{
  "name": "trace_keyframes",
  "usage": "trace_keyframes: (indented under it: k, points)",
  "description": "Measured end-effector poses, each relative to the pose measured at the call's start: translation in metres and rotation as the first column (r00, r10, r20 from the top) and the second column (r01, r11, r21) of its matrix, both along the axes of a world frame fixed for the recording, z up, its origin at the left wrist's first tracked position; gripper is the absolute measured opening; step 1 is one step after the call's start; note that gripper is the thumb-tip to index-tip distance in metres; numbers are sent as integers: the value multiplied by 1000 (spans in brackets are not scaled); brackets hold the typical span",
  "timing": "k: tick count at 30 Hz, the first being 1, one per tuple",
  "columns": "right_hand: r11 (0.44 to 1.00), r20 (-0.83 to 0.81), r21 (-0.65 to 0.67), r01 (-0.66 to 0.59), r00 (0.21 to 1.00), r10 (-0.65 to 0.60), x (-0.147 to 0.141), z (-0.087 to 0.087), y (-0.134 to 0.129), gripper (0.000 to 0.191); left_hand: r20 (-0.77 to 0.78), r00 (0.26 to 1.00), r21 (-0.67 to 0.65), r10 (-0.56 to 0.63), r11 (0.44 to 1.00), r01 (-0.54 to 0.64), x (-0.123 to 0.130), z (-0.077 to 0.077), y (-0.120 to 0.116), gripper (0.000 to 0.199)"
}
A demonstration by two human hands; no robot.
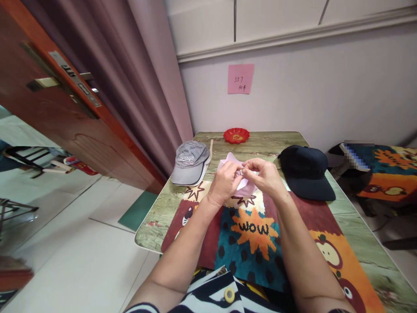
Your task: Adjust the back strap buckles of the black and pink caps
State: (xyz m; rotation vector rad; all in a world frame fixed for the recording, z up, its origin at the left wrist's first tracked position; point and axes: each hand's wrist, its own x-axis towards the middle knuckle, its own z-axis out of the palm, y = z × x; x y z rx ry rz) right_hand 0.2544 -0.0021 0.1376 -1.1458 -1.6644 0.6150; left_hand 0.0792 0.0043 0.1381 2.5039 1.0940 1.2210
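A pale pink cap (246,188) lies at the middle of the table on a colourful mat (256,228), partly covered by my hands. My left hand (226,180) is at its left side, fingers pinched at the cap's strap. My right hand (262,174) meets it from the right, thumb and fingertips pressed together on the same small white strap piece (241,172). A grey cap (190,161) with a light one under it sits to the left of my hands. To their right rests a black cap (304,171).
A red scalloped dish (236,135) stands at the back edge of the wooden-patterned table (151,226). Behind it is a wall with a pink note (240,78). A curtain and an open door (97,130) are at left; a second table is at right.
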Motion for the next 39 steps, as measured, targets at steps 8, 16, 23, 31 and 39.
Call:
trace_keyframes:
  k: [8, 16, 23, 31, 39]
  points:
    - [993, 7, 82, 82, 997, -83, -13, -3, 2, 14, 36, 994, -19, 102, 995, -101, 3, 1, -3, 9]
    - [979, 37, 153, 135, 989, -142, -19, -2, 1, 11, 66, 988, -33, 137, 990, -135, 5, 1, -3, 14]
    - [974, 56, 174, 145, 986, -157, -20, -4, 3, 11, 44, 987, -31, 152, 988, -150, 4, 0, -2, 13]
    - [999, 96, 22, -23, 995, 21, -1, 2, 0, 13, -41, 999, 0, 10, 1000, -10, -1, 1, 1, 6]
    - [990, 46, -63, -126, 991, 129, 8, 2, 1, 17, -137, 987, 21, -86, 996, 90, -3, 2, 4, 7]
